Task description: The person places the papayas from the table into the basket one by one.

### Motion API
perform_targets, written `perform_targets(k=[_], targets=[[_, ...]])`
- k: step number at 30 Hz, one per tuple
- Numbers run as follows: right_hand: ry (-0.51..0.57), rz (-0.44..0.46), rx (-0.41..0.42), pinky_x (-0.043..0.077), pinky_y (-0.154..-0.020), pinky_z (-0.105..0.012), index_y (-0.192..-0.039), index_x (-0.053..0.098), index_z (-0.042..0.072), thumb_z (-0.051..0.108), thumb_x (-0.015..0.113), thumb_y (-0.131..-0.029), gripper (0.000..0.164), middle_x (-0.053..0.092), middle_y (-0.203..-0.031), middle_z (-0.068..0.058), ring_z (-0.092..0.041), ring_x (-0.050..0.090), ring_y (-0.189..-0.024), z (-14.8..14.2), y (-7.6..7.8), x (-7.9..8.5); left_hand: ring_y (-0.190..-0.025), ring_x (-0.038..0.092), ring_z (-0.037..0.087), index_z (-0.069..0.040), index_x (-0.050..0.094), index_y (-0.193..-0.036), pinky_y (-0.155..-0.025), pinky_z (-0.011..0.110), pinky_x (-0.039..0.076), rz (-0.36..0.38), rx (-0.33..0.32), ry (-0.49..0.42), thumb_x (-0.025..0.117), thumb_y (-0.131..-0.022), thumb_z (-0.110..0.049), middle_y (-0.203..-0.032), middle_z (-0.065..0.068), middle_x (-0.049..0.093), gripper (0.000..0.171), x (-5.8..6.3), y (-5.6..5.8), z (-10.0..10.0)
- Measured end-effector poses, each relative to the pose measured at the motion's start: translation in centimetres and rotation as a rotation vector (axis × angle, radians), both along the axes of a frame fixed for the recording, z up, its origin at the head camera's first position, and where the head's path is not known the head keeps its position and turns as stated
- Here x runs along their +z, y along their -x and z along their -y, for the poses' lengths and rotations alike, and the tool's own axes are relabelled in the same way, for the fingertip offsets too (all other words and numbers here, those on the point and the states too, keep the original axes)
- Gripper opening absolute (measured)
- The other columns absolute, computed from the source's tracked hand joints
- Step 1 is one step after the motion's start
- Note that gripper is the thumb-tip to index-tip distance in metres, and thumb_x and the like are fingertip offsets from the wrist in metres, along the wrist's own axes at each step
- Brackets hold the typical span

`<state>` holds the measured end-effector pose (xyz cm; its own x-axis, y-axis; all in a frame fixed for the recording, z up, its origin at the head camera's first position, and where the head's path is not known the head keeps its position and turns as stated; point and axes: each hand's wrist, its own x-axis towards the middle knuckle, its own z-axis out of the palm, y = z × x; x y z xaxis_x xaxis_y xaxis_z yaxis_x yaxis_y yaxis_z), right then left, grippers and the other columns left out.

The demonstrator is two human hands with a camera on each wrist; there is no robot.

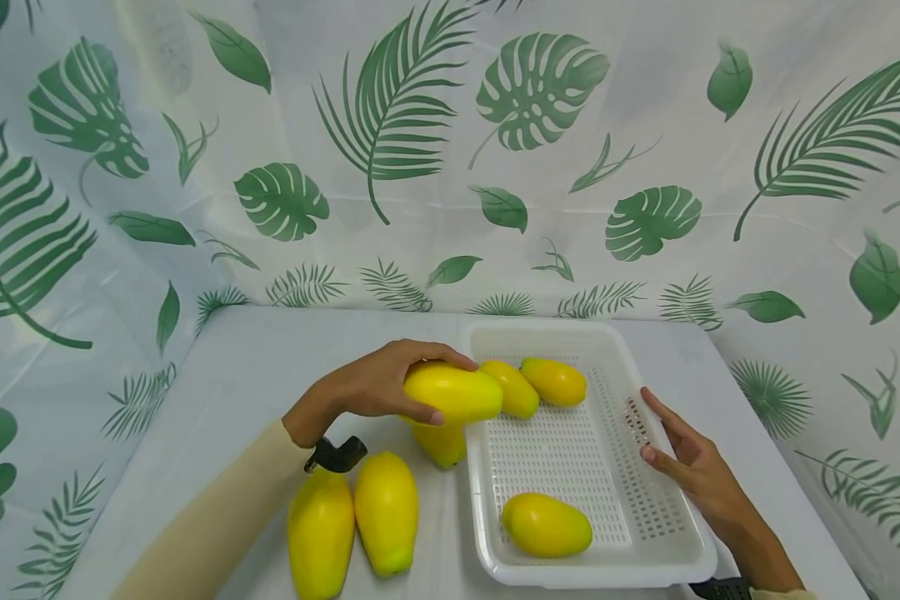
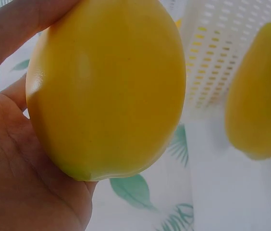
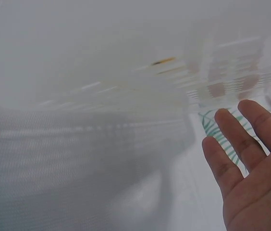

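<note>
My left hand (image 1: 390, 379) grips a yellow papaya (image 1: 453, 393) from its left side, with the thumb below and fingers over the top. The papaya is held up at the left rim of a white perforated plastic basket (image 1: 562, 458); in the left wrist view it covers much of the palm. On the basket's right side, my right hand (image 1: 693, 467) holds the wall, thumb at the rim and fingertips showing through the holes. Its other fingers stretch out straight beside the basket in the right wrist view. Inside the basket lie papayas (image 1: 553, 382), two at the back and one (image 1: 547, 525) at the front.
Left of the basket, two papayas (image 1: 386, 514) lie side by side on the white-covered table (image 1: 270, 358). Another papaya (image 1: 442, 444) lies partly hidden beneath the held one. A leaf-patterned curtain (image 1: 420, 200) stands behind and at both sides.
</note>
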<state>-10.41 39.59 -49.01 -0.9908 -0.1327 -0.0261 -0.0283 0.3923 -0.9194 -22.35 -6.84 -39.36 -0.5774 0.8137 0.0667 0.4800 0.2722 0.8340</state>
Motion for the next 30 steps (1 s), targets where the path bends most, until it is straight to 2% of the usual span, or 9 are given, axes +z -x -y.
perform_targets(k=[9, 17, 30], targets=[[-0.006, 0.005, -0.002, 0.066, -0.080, -0.048, -0.171, 0.016, 0.036, 0.010, 0.061, -0.107, 0.083, 0.021, -0.179, -0.003, 0.014, 0.053, -0.127, -0.1, 0.1, -0.2, -0.126, 0.059, 0.013, -0.029, 0.062, -0.147, -0.107, 0.038, 0.050, -0.025, -0.048, 0.005, 0.087, -0.084, -0.029, -0.151, -0.011, 0.061, 0.068, 0.1, 0.3, -2.2], [-0.003, 0.008, -0.006, 0.066, -0.079, -0.049, -0.171, 0.017, 0.036, 0.011, 0.062, -0.107, 0.083, 0.021, -0.179, -0.003, 0.014, 0.055, -0.126, -0.2, 0.1, -0.1, -0.121, 0.059, 0.012, -0.028, 0.062, -0.148, -0.103, 0.034, 0.051, -0.008, -0.103, -0.023, 0.085, -0.085, -0.029, -0.151, -0.012, 0.061, 0.068, 0.0, 0.2, -4.2], [0.000, -0.001, 0.004, 0.066, -0.081, -0.048, -0.172, 0.016, 0.035, 0.010, 0.060, -0.107, 0.082, 0.021, -0.179, -0.004, 0.013, 0.055, -0.128, -0.2, 0.1, -0.1, -0.131, 0.057, 0.007, -0.026, 0.064, -0.146, -0.109, 0.030, 0.049, -0.017, -0.142, 0.002, 0.087, -0.085, -0.029, -0.152, -0.011, 0.061, 0.066, -0.5, 0.0, -5.7]])
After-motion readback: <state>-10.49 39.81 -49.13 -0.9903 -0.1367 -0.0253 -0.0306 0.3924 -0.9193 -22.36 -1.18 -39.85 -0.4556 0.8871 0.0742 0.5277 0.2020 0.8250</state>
